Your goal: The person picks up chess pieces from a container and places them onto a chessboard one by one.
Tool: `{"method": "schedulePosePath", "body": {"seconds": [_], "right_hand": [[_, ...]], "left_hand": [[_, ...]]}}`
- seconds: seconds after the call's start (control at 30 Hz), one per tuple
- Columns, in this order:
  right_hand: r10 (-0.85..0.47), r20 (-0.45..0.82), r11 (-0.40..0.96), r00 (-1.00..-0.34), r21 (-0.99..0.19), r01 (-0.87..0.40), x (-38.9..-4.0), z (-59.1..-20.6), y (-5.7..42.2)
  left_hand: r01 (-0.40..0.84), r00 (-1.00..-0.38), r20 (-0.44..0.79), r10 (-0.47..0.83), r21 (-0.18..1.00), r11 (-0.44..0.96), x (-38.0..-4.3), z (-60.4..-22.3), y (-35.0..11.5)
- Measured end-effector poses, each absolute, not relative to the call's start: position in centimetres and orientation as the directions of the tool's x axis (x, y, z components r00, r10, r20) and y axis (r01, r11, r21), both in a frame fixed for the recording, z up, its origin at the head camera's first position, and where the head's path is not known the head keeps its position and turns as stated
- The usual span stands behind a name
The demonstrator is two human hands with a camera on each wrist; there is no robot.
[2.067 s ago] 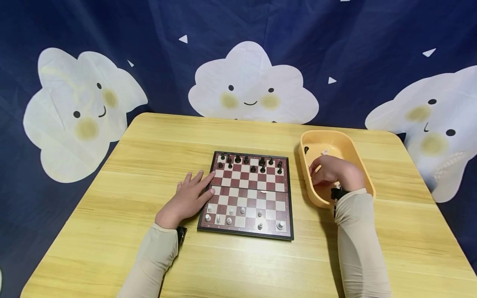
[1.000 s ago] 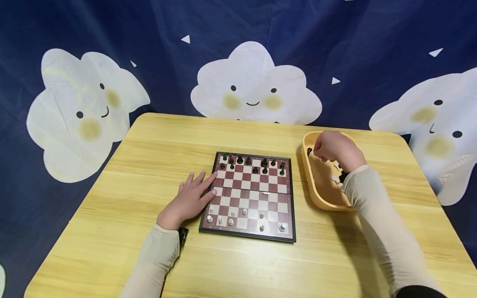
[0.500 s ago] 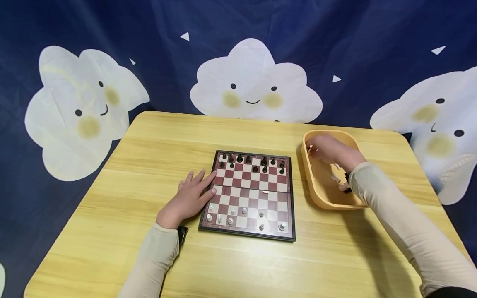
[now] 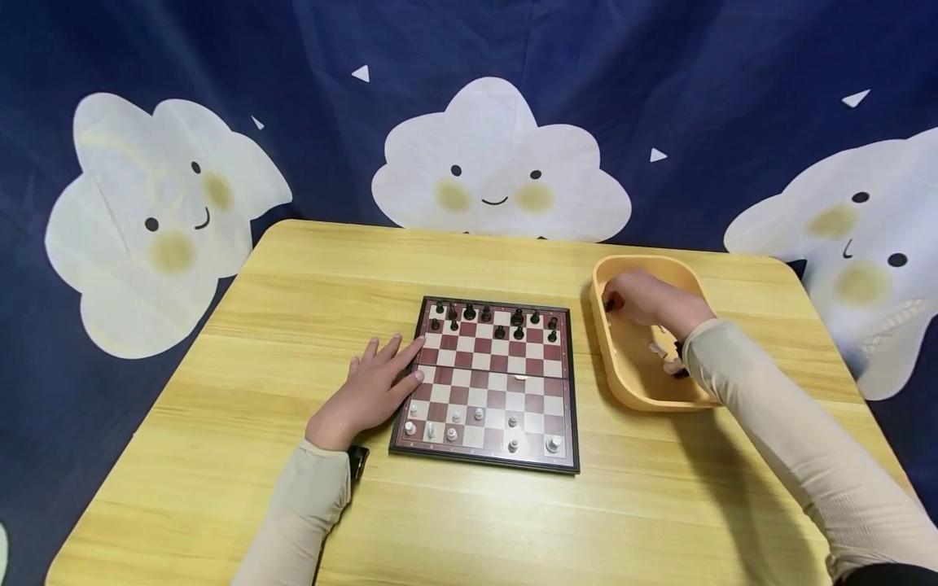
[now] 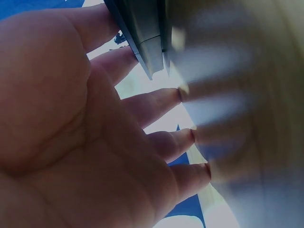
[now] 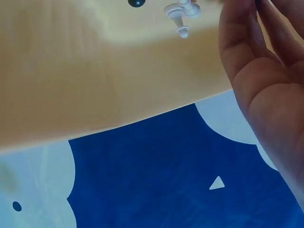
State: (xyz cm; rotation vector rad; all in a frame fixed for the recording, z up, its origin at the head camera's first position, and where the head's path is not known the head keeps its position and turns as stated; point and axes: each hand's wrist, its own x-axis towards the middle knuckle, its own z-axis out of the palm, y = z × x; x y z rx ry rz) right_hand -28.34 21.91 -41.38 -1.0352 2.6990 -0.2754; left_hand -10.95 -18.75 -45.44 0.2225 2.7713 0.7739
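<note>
My left hand [image 4: 366,392] lies with its fingers spread at the left edge of the chessboard [image 4: 479,358]. In the left wrist view, the thumb and index finger touch the board's black side, while the other fingertips meet the table. My right hand [image 4: 648,303] reaches into the far left part of the yellow tray [image 4: 615,378]. Its fingers pinch a black chess piece [image 4: 610,304], mostly hidden by them. White chess pieces [image 4: 657,349] lie loose in the tray beneath the wrist. In the right wrist view, a white piece [image 6: 176,16] lies beside the curled fingers.
Several black pieces [image 4: 469,312] stand along the board's far side. Several white pieces [image 4: 553,443] stand toward the near side. The tray sits right of the board on a wooden table [image 4: 454,521]. A blue cloud-print curtain [image 4: 322,130] hangs behind.
My right hand has moved from the tray's middle, up over its far end, then down to its far left wall, where it takes hold of the black chess piece. My left hand stays put.
</note>
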Motion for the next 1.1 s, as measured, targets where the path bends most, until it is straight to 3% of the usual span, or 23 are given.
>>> {"method": "schedulePosePath", "body": {"seconds": [0.27,0.4,0.73,1.1], "right_hand": [[-0.589,-0.201,0.804,-0.783,-0.244,-0.542,-27.7,-41.0,22.2],[-0.558,-0.194,0.817,-0.807,-0.295,-0.495,-27.4,-40.4,22.9],[-0.423,-0.072,0.739,-0.903,-0.604,-0.298,-25.5,-37.6,25.8],[-0.326,0.135,0.687,-0.936,-0.646,-0.333,-21.9,-34.5,24.3]], "left_hand": [[0.074,-0.956,-0.203,0.211,0.530,0.845,-11.0,-45.6,-18.7],[0.071,-0.955,-0.207,0.211,0.532,0.844,-10.9,-45.7,-18.6],[0.088,-0.955,-0.200,0.221,0.520,0.849,-11.0,-45.8,-18.7],[0.066,-0.954,-0.214,0.210,0.532,0.844,-10.8,-45.5,-18.8]]}}
